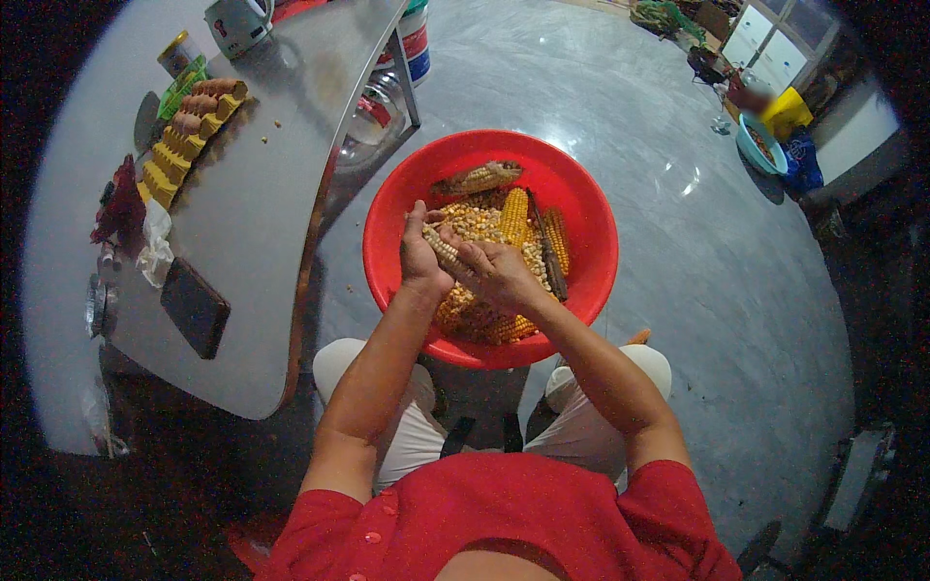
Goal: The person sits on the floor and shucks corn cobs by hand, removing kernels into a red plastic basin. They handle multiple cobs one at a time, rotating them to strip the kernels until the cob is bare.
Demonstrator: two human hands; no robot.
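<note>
A pale ear of dried corn (440,245) lies between my two hands, above a red plastic basin (599,218). My left hand (423,254) cradles its far end, fingers pointing forward. Across its near end my right hand (501,270) is closed, thumb on the cob. Loose corn kernels (472,224) fill the basin's middle. A yellow ear of corn (514,214) rests on them, and another yellow ear (556,240) leans by the right wall. Between these lies a dark stick-like tool (550,250), its exact kind unclear. A partly husked ear (479,177) sits at the far side.
At left a table (269,290) bears a dark smartphone (195,306), a yellow egg carton (174,156) with eggs, and a mug (236,25). A clear plastic jug (374,120) stands beneath its edge. A light-blue basin (759,149) is on the floor at far right.
</note>
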